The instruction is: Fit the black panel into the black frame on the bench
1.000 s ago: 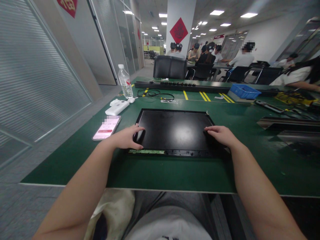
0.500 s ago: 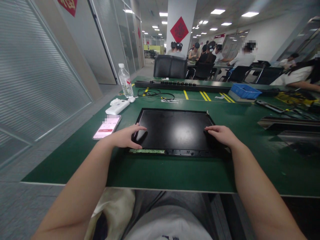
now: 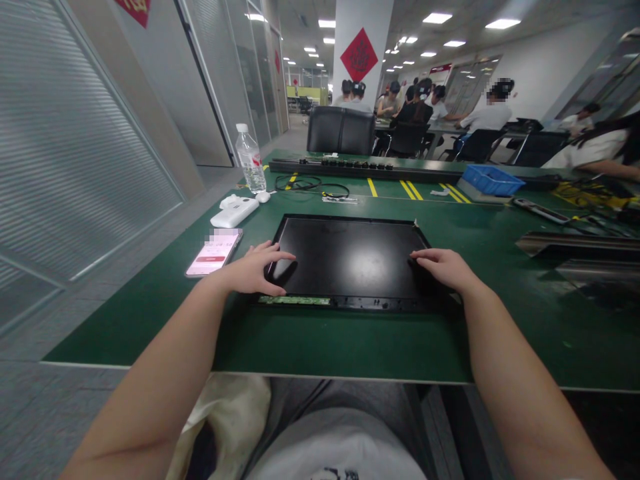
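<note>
A black flat display panel (image 3: 350, 257) lies face up on the green table (image 3: 350, 340) in front of me. A narrow green circuit strip (image 3: 294, 301) shows along its near edge. My left hand (image 3: 255, 270) rests on the panel's left edge, fingers spread flat over the near-left corner. My right hand (image 3: 445, 268) lies on the panel's right edge, fingers stretched out toward the middle. Neither hand holds anything.
A lit phone (image 3: 214, 252) lies left of the panel, with a white device (image 3: 234, 213) and a water bottle (image 3: 251, 160) beyond it. Black cables (image 3: 313, 187), a long black bar (image 3: 380, 170), a blue bin (image 3: 490, 180) and metal frame parts (image 3: 580, 247) sit further off. People sit at tables behind.
Both hands stay on the panel's edges; the left fingers have spread a little. The view has tilted slightly downward.
</note>
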Available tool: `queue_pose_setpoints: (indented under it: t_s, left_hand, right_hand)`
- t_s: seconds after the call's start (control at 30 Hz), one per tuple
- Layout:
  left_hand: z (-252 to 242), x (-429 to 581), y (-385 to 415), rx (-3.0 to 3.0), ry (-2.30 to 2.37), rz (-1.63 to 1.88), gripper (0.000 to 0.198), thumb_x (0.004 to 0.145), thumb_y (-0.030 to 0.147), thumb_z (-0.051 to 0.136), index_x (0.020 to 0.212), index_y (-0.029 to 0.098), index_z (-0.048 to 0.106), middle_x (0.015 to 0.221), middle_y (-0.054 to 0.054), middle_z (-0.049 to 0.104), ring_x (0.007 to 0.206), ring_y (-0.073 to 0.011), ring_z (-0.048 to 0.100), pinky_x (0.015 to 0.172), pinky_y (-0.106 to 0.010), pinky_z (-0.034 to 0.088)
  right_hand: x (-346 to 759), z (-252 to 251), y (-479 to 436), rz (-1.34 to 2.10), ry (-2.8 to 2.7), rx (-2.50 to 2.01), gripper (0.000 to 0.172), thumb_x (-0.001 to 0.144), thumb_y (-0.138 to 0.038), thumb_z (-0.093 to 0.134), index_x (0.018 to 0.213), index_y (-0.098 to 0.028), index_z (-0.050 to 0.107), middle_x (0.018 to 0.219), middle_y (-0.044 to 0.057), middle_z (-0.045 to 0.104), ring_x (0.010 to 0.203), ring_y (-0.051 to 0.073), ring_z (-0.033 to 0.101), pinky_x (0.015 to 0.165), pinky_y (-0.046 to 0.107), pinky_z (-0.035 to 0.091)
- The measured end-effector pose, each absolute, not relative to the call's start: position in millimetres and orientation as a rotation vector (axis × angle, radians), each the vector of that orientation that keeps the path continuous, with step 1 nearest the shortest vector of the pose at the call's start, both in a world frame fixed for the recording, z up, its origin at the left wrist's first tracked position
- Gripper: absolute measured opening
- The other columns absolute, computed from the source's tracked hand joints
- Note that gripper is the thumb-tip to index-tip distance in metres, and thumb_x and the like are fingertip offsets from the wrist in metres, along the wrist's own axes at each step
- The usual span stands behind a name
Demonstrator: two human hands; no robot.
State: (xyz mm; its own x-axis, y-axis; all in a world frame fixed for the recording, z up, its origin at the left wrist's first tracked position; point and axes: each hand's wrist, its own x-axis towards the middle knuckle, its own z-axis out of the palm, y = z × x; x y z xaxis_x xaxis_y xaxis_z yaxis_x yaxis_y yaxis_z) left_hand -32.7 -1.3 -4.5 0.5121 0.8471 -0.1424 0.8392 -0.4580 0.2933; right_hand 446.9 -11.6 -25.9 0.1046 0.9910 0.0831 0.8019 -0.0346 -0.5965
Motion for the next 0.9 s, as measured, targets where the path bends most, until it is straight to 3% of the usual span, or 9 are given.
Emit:
queue_pose_setpoints:
  t_s: [0.13, 0.33, 0.57, 0.77, 0.9]
  left_hand:
    - [-1.4, -33.7, -4.0, 2.410, 1.377, 0.043, 0.095, 0.072, 0.064, 0.078, 0.154, 0.025, 0.052, 0.169, -0.020, 0.035, 0.159, -0.0432, 0.017, 0.123, -0.060, 0.027]
    - [5.0, -37.8, -6.7, 2.392, 1.437, 0.045, 0.097, 0.068, 0.064, 0.079, 0.153, 0.025, 0.053, 0.166, -0.014, 0.043, 0.158, -0.0364, 0.027, 0.124, -0.046, 0.032]
    - [13.8, -35.0, -13.0, 2.399, 1.428, 0.080, 0.092, 0.069, 0.060, 0.078, 0.151, 0.027, 0.056, 0.165, -0.009, 0.046, 0.151, -0.0352, 0.042, 0.122, -0.042, 0.036]
    - [11.6, -39.2, -9.1, 2.313, 1.502, 0.238, 0.072, 0.083, 0.059, 0.062, 0.145, 0.022, 0.061, 0.160, -0.009, 0.052, 0.144, -0.0323, 0.053, 0.121, -0.040, 0.038]
    - [10.8, -41.6, -8.4, 2.300, 1.475, 0.140, 0.081, 0.075, 0.059, 0.072, 0.147, 0.025, 0.060, 0.162, -0.008, 0.050, 0.147, -0.0329, 0.049, 0.122, -0.041, 0.036]
  right_hand:
    - [445.6, -24.9, -12.0, 0.420, -1.759, -1.898, 0.027, 0.083, -0.030, 0.062, 0.099, -0.025, 0.084, 0.111, 0.004, 0.080, 0.110, 0.026, 0.072, 0.105, 0.038, 0.051]
    - [447.9, -29.5, -9.9, 0.387, -1.777, -1.878, 0.033, 0.083, -0.032, 0.062, 0.109, -0.023, 0.082, 0.119, 0.006, 0.078, 0.115, 0.028, 0.070, 0.107, 0.041, 0.051]
    - [450.1, -30.5, -8.8, 0.389, -1.810, -1.892, 0.032, 0.083, -0.035, 0.063, 0.105, -0.025, 0.083, 0.119, 0.005, 0.078, 0.116, 0.030, 0.070, 0.106, 0.042, 0.052]
    - [449.5, -31.1, -10.1, 0.388, -1.790, -1.883, 0.030, 0.082, -0.036, 0.063, 0.102, -0.026, 0.083, 0.118, 0.004, 0.078, 0.118, 0.029, 0.069, 0.107, 0.040, 0.052]
    - [450.0, -31.1, -9.9, 0.387, -1.794, -1.888, 0.029, 0.082, -0.036, 0.064, 0.101, -0.026, 0.083, 0.118, 0.003, 0.078, 0.119, 0.029, 0.069, 0.108, 0.041, 0.051]
